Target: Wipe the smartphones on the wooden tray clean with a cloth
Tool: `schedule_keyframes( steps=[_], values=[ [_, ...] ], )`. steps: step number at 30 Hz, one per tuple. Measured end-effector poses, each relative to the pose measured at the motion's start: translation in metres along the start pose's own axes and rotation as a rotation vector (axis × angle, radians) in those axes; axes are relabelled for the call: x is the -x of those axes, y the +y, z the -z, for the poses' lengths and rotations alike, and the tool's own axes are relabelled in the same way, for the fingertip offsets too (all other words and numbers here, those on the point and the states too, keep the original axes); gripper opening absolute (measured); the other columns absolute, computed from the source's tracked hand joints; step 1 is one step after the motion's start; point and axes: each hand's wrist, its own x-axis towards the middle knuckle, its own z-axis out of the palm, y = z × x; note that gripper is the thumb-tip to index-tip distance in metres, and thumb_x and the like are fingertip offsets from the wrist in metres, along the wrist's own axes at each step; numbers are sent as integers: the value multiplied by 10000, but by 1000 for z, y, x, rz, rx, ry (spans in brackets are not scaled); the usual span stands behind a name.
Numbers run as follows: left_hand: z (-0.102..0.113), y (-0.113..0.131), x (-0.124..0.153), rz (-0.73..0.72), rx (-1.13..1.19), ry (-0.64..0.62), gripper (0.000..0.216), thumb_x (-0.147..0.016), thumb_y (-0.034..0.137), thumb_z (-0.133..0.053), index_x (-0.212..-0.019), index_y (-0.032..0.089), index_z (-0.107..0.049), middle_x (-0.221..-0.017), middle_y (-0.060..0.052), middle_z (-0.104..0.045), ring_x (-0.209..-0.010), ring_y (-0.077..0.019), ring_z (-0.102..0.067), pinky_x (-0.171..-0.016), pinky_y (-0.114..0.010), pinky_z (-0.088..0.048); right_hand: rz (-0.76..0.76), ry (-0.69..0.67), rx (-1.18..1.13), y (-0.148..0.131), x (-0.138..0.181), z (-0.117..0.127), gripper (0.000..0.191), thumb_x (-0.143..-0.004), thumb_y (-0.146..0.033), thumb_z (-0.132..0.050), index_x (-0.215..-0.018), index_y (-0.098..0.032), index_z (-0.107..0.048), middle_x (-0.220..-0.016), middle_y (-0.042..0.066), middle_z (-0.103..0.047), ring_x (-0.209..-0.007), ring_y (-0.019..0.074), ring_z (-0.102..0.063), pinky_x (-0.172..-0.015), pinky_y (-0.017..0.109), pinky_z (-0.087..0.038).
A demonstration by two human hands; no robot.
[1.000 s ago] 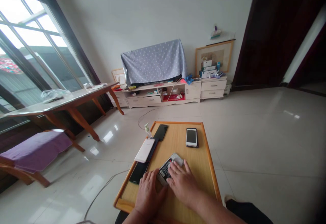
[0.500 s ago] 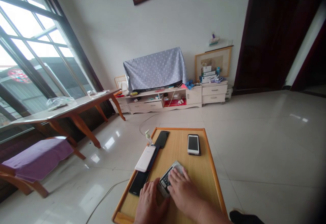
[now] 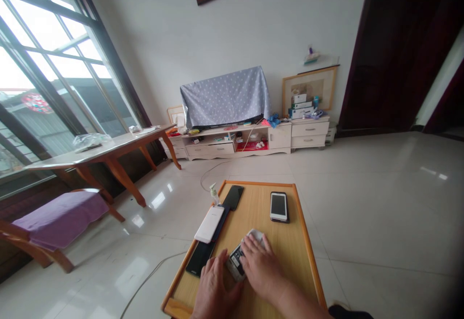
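An opened phone (image 3: 238, 262), its dark labelled inside facing up, lies slanted on a small wooden table (image 3: 253, 203). My left hand (image 3: 213, 285) grips its lower left end, fingers along one edge and thumb at the near corner. Over the phone's upper part, my right hand (image 3: 263, 266) presses with its fingers close together. Beneath those fingertips shows a whitish, soft-looking piece like a wipe (image 3: 256, 234), mostly hidden. Left of the hands lie a white phone (image 3: 209, 224) and a black phone (image 3: 199, 259), partly overlapping.
At the table's far end are a dark phone (image 3: 234, 197), a pump bottle (image 3: 214, 194) and a white-fronted phone (image 3: 279, 206) in a dark case. A cable (image 3: 152, 273) runs over the floor. Beyond stand a chair (image 3: 61, 215), a long table (image 3: 119, 142) and a low cabinet (image 3: 210, 150).
The view has shifted slightly. The right hand stays on the phone, its fingers moved a little, and more of the whitish piece shows beyond them. The left hand keeps its hold.
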Motion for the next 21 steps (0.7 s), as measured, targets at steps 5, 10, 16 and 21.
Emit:
schedule_keyframes(
  steps=[5,10,16,21],
  values=[
    [2,3,0,-17,-3,13,732,-737,370,-714,-1409,201,-479,-1290,-140,-653,-1178,-311,-630,-1013,-498,-520,11,-15,13,6,-2,0,538,-1057,-446,-313,-1485,-178,-500,-1554,123,-452,-1487,280,-338,-1257,551,-94],
    [2,4,-2,-9,-4,18,685,-755,315,-665,-1404,206,-478,-1302,-125,-653,-1182,-286,-634,-1015,-476,-524,246,-58,-35,-11,6,-12,514,-1072,-410,-264,-1537,-249,-412,-1561,73,-451,-1503,242,-306,-1257,564,-72],
    [7,8,-3,-11,-17,22,708,-686,335,-719,-1360,216,-539,-1253,-108,-682,-1149,-282,-644,-996,-431,-534,-110,15,57,20,-10,2,513,-1043,-386,-349,-1474,-161,-513,-1553,131,-452,-1482,290,-346,-1258,561,-56],
    [5,4,-5,18,-6,-23,683,-693,344,-695,-1347,204,-557,-1254,-117,-686,-1158,-287,-640,-1001,-442,-530,-28,-35,35,0,4,-9,553,-1040,-412,-351,-1488,-120,-491,-1574,146,-400,-1499,311,-305,-1263,517,-145]
  ],
)
